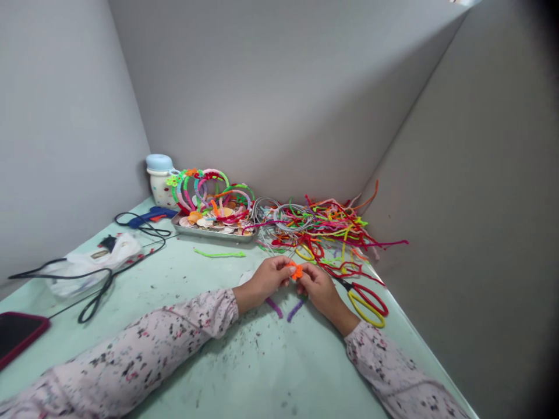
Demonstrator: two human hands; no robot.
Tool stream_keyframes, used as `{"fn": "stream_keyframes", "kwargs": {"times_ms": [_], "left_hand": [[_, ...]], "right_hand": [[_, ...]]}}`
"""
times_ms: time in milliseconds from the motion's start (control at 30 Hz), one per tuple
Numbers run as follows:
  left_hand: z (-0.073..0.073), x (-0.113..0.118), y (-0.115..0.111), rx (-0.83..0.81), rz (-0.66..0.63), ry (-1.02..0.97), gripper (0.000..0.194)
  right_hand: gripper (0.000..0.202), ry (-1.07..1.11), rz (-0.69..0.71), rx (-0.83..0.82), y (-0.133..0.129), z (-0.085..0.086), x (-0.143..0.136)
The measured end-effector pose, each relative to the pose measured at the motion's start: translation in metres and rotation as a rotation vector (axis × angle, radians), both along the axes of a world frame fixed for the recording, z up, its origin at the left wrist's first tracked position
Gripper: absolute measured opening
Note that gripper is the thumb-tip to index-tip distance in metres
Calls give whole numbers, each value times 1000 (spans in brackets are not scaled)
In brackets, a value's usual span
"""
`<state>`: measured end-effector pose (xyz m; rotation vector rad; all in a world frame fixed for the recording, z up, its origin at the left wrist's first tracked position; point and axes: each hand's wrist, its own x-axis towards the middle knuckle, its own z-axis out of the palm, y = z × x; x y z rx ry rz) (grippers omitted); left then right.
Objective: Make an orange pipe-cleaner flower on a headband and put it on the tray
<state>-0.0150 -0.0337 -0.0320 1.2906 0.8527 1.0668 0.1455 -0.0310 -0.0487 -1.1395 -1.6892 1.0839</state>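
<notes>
A small orange fuzzy flower shape [296, 270] is pinched between both hands above the middle of the pale green table [244, 372]. My left hand [273, 276] grips its left side with thumb and fingers closed. On its right side my right hand [315, 284] holds it the same way. Just below the hands, two purple fuzzy pieces [275, 308] show, one under each hand; their upper ends are hidden. A white round thing [246, 277] lies partly covered behind my left hand.
Red-and-yellow scissors [369, 304] lie right of my right hand. Behind are tangled pipe cleaners [332, 221] and a metal tray [209, 234] with shells and hoops. Left: green strip [219, 254], blue glue gun [152, 216], cup [161, 183], plastic bag [87, 270], black cable [107, 285], phone [21, 336].
</notes>
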Motion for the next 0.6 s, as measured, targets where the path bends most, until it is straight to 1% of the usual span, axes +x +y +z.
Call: {"fn": "stream_keyframes", "kwargs": {"times_ms": [133, 333, 600], "left_hand": [[0, 0, 0, 27, 5, -3, 19], [-3, 1, 1, 19, 17, -26, 21], [-1, 1, 0, 4, 19, -39, 23]], "right_hand": [[10, -4, -17, 14, -1, 2, -1], [10, -7, -32, 27, -1, 1, -1], [11, 0, -45, 38, -1, 0, -1]]}}
